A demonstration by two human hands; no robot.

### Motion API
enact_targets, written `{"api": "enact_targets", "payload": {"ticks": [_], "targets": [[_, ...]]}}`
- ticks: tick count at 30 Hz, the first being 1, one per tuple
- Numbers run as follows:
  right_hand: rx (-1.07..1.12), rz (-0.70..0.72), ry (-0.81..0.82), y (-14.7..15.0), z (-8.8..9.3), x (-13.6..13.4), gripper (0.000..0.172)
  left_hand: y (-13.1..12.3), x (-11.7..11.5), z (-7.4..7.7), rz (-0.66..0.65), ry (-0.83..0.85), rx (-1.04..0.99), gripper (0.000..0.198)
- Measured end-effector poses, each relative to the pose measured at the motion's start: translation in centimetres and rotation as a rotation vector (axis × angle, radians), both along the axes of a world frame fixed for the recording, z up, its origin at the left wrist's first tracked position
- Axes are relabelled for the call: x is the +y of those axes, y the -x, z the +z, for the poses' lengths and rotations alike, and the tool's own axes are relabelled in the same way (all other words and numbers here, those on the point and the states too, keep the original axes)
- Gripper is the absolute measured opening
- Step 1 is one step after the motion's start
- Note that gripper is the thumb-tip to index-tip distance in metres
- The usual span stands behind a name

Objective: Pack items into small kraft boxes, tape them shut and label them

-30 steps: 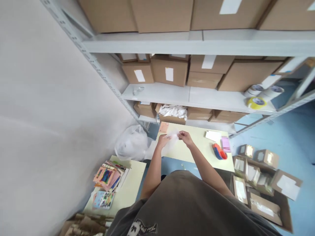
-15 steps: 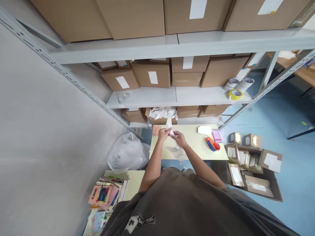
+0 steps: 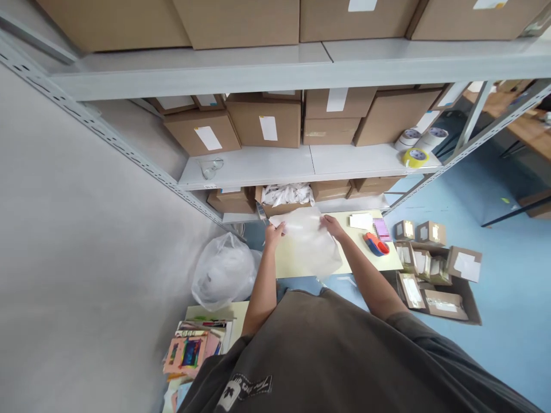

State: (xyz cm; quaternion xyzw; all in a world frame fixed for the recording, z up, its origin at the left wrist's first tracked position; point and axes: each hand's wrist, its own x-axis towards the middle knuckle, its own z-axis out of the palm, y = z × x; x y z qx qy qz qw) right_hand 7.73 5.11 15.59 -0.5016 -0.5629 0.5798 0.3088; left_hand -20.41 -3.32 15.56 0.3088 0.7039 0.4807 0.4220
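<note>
Between my hands a thin, translucent white plastic bag (image 3: 307, 241) is spread wide above the pale yellow table (image 3: 284, 265). My left hand (image 3: 274, 234) is closed on its left edge, thumb on top. At the upper right edge my right hand (image 3: 332, 225) pinches it. The bag's lower end hangs past the table's near edge. Whether it is a bag or a single sheet is hard to tell.
On the table's right are an orange and blue tape dispenser (image 3: 376, 244), white paper (image 3: 360, 221) and a purple pad (image 3: 381, 229). Shelves with cardboard boxes (image 3: 263, 123) stand ahead. A bulging plastic sack (image 3: 224, 269) lies left; an open carton of parcels (image 3: 469, 304) stands right.
The bag was bunched between my close-together hands. Now my hands have moved apart, left and right, and the bag is stretched open between them. The view has shifted slightly.
</note>
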Motion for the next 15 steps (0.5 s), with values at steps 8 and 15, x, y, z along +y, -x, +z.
{"api": "enact_targets", "payload": {"ticks": [8,15], "targets": [[-0.349,0.440,0.077,-1.8,-1.5,5.1,0.042,0.9,-0.6,-5.7,-0.044,0.100,-0.049,0.028],[-0.768,0.270,-0.037,-0.3,-6.3,5.4,0.031,-2.4,-3.2,-11.8,0.061,0.239,-0.158,0.027]]}}
